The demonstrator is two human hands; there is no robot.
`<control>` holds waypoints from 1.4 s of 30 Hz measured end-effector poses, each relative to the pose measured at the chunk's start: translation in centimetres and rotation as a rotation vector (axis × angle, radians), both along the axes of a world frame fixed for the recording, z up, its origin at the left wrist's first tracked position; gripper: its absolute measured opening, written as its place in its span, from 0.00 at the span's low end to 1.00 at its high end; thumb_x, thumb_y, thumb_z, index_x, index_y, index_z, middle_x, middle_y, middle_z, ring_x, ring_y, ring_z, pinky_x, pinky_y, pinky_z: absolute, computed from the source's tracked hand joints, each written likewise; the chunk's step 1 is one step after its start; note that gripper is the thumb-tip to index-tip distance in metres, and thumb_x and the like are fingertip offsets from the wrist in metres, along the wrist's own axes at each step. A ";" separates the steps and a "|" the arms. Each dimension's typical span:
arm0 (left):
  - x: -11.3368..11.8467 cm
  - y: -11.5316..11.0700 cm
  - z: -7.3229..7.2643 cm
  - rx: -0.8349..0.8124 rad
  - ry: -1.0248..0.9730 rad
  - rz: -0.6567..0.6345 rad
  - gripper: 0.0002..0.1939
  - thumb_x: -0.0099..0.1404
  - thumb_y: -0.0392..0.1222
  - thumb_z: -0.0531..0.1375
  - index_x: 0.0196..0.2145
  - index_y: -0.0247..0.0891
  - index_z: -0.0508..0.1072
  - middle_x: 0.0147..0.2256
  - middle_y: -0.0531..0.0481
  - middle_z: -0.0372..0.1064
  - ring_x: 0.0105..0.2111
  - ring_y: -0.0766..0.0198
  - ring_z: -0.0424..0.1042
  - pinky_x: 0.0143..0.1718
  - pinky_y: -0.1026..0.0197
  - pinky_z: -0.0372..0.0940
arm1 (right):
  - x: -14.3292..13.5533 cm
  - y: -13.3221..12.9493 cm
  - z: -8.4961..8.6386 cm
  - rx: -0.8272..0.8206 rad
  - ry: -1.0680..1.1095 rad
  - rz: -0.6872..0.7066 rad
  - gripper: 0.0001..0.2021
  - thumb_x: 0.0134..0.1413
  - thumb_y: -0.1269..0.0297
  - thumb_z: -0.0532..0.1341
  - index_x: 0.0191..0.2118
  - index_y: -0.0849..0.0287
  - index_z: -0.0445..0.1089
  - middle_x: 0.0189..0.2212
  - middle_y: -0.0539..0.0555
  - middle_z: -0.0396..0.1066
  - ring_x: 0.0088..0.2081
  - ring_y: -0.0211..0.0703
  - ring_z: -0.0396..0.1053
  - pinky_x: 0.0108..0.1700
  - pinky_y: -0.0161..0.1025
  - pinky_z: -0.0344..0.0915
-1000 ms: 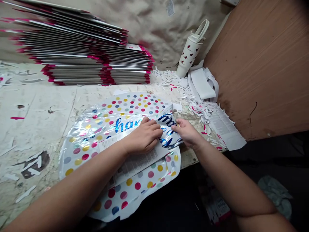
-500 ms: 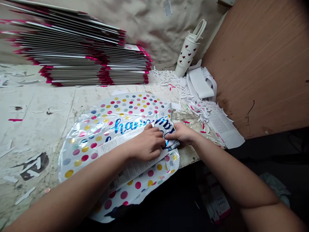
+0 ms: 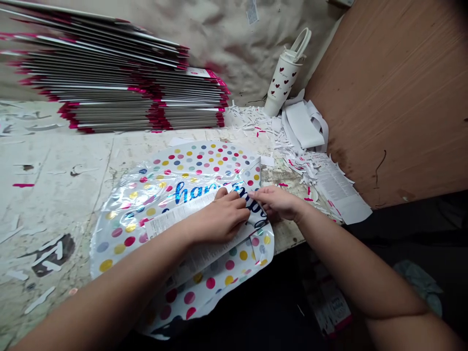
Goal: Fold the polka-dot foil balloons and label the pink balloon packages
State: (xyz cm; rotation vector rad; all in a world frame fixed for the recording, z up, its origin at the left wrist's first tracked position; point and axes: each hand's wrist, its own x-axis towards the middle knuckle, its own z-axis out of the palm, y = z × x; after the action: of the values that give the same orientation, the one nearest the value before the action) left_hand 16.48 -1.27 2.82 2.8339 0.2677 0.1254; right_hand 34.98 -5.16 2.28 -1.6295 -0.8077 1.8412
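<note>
A flat foil balloon (image 3: 131,239) with coloured dots and shiny blue lettering lies on the table, its near part hanging over the front edge. Across it, at a slant, rests a printed paper sheet (image 3: 168,222). My left hand (image 3: 223,217) bears down on the sheet, fingers bent together with their tips on the foil balloon's folded right part. On the right edge of that fold, my right hand (image 3: 280,202) pinches the foil, thumb on top. Its other fingers are partly hidden at the edge.
A tall stack of pink-edged flat packs (image 3: 120,97) stands at the back left. Behind the balloon to the right are a white tumbler (image 3: 281,80) with hearts, paper scraps (image 3: 252,119) and a curled white strip (image 3: 305,126). A brown board (image 3: 395,112) walls off the right side.
The foil fold at the right has been laid flatter, with its lettering spread out. My right hand has shifted slightly along its edge; my left hand stays nearly in place on the sheet.
</note>
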 end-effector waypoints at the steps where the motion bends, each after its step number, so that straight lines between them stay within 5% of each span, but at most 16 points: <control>1: 0.0 -0.1 0.2 0.008 -0.010 0.000 0.07 0.60 0.34 0.50 0.30 0.37 0.68 0.31 0.46 0.65 0.35 0.58 0.59 0.39 0.53 0.50 | 0.1 0.1 0.1 0.006 -0.030 0.013 0.14 0.47 0.58 0.64 0.22 0.62 0.65 0.15 0.48 0.66 0.15 0.30 0.61 0.16 0.28 0.58; 6: -0.2 -0.2 0.7 0.021 0.001 0.006 0.06 0.59 0.34 0.51 0.29 0.37 0.67 0.31 0.46 0.65 0.35 0.57 0.59 0.38 0.53 0.51 | 0.4 0.6 -0.1 0.104 -0.082 0.092 0.18 0.32 0.62 0.72 0.17 0.62 0.60 0.09 0.43 0.59 0.13 0.27 0.54 0.14 0.26 0.50; 9: -0.3 0.0 0.8 0.023 0.008 0.029 0.06 0.60 0.34 0.51 0.30 0.37 0.68 0.32 0.45 0.64 0.35 0.57 0.59 0.39 0.52 0.51 | 0.6 0.8 -0.1 0.168 0.025 0.087 0.18 0.25 0.67 0.73 0.21 0.62 0.62 0.13 0.42 0.63 0.15 0.27 0.58 0.17 0.26 0.53; 15: -0.3 0.0 0.5 0.032 -0.024 0.028 0.07 0.60 0.35 0.51 0.30 0.37 0.68 0.33 0.45 0.65 0.36 0.57 0.59 0.39 0.52 0.51 | -0.8 1.2 -0.7 0.164 -0.118 0.008 0.10 0.40 0.67 0.66 0.21 0.61 0.64 0.10 0.43 0.60 0.13 0.28 0.55 0.15 0.27 0.52; 20: -0.6 0.2 1.2 0.007 -0.007 0.045 0.07 0.60 0.34 0.50 0.31 0.37 0.68 0.36 0.45 0.66 0.36 0.57 0.59 0.39 0.52 0.51 | -2.4 1.1 -0.5 0.153 -0.023 0.164 0.05 0.42 0.69 0.64 0.22 0.63 0.68 0.13 0.46 0.63 0.14 0.30 0.58 0.17 0.29 0.54; 22: -1.0 0.5 1.8 0.022 -0.027 0.096 0.08 0.62 0.36 0.50 0.32 0.37 0.68 0.37 0.45 0.66 0.37 0.57 0.59 0.39 0.52 0.51 | -1.7 0.9 0.4 0.254 0.029 0.089 0.06 0.41 0.68 0.65 0.28 0.63 0.70 0.18 0.47 0.65 0.19 0.30 0.61 0.22 0.29 0.59; 26: -1.6 0.7 3.1 0.130 -0.089 0.235 0.11 0.65 0.39 0.47 0.32 0.38 0.68 0.33 0.46 0.65 0.37 0.56 0.58 0.40 0.51 0.50 | -0.2 -0.2 2.5 0.452 0.089 -0.275 0.26 0.33 0.69 0.70 0.43 0.56 0.64 0.32 0.48 0.66 0.32 0.34 0.67 0.35 0.33 0.66; 30: -1.7 0.2 4.6 0.283 -0.208 0.331 0.10 0.65 0.36 0.47 0.31 0.40 0.67 0.31 0.47 0.64 0.37 0.56 0.58 0.40 0.50 0.50 | -1.0 -1.2 3.6 0.489 0.163 -0.329 0.37 0.27 0.70 0.72 0.48 0.53 0.59 0.41 0.52 0.64 0.43 0.41 0.66 0.47 0.39 0.65; 34: -3.2 0.9 5.8 0.347 -0.314 0.558 0.09 0.65 0.36 0.47 0.34 0.40 0.67 0.36 0.45 0.65 0.41 0.53 0.60 0.42 0.48 0.51 | -2.6 -1.6 3.7 0.539 0.126 -0.366 0.33 0.28 0.69 0.72 0.45 0.54 0.59 0.39 0.51 0.63 0.40 0.38 0.66 0.46 0.39 0.65; 38: -7.0 3.0 4.9 0.154 -0.044 0.961 0.17 0.63 0.51 0.48 0.41 0.36 0.66 0.41 0.37 0.64 0.43 0.45 0.61 0.39 0.47 0.56 | -3.3 -2.8 3.0 0.334 0.194 -0.213 0.24 0.34 0.67 0.71 0.39 0.58 0.61 0.34 0.50 0.64 0.35 0.36 0.67 0.38 0.36 0.67; 42: -9.3 3.6 2.0 -0.218 0.296 0.866 0.26 0.48 0.64 0.58 0.31 0.37 0.68 0.35 0.41 0.67 0.36 0.48 0.65 0.32 0.54 0.59 | -3.3 -4.6 0.9 0.193 0.169 -0.154 0.23 0.34 0.65 0.71 0.39 0.58 0.62 0.35 0.51 0.64 0.34 0.36 0.67 0.36 0.37 0.67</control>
State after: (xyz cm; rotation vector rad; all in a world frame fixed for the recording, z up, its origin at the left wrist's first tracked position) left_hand 7.17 2.37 4.82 2.3162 1.4485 -0.1411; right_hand 31.67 -9.72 3.22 -1.3574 -0.7401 1.7100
